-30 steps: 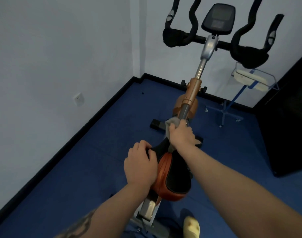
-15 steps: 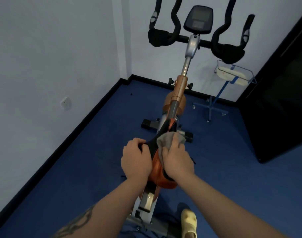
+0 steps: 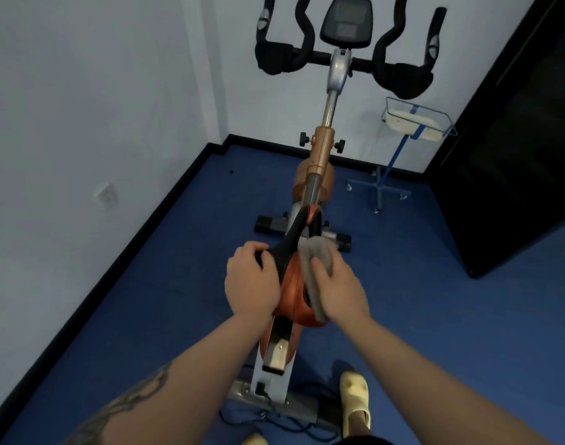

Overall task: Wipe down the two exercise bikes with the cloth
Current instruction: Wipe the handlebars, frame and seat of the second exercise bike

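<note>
Saddle-wiping looks like the step in hand: left hand (image 3: 249,283) curls its fingers round the seat (image 3: 294,292) at 9 o'clock, right hand (image 3: 338,289) presses the grey cloth (image 3: 316,252) against its 3 o'clock flank, so next probably comes the frame.

Both forearms extend forward and down. Left hand (image 3: 250,281) curled over the saddle's (image 3: 294,293) left side (forearm tattooed); right hand (image 3: 338,290) presses the cloth (image 3: 316,255) against its right side.
</note>
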